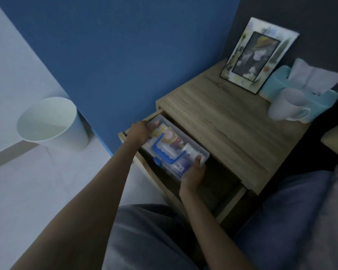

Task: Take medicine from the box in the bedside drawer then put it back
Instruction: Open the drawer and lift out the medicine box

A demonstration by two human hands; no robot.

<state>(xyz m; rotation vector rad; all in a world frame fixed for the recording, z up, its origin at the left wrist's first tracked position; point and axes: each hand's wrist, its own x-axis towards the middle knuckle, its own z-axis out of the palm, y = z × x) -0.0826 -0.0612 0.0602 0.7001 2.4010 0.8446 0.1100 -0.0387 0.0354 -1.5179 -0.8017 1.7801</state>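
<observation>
1. Right now I have both hands on the medicine box (176, 151), a clear plastic case with a blue handle (165, 152) on its lid, sitting in the open bedside drawer (219, 193) toward the drawer's far-left corner.
2. My left hand (140, 133) is wrapped around the box's far end, fingers curled over its edge; my right hand (193, 175) clasps the near end, thumb on the lid — both closed on the box, not spread.
3. I cannot tell from this moment whether I am lifting the box out or setting it back in. Since the lid looks shut and the contents are all inside, I judge it as the early lift, though that is only a guess.
4. If so, the next move calls for raising the box level, clear of the drawer's front edge, and landing it on the bedside table top (228, 129), whose near half is bare.
5. At the table's back-right corner stand a picture frame (260, 55), a tissue box (277, 82) and a white mug (287, 104), well apart from the drawer.
6. Hard to make out: the room is dim, the labels inside the box are blurred, and I cannot see the lid's latch. The drawer's rear is hidden under the table top — its near part is dark.
</observation>
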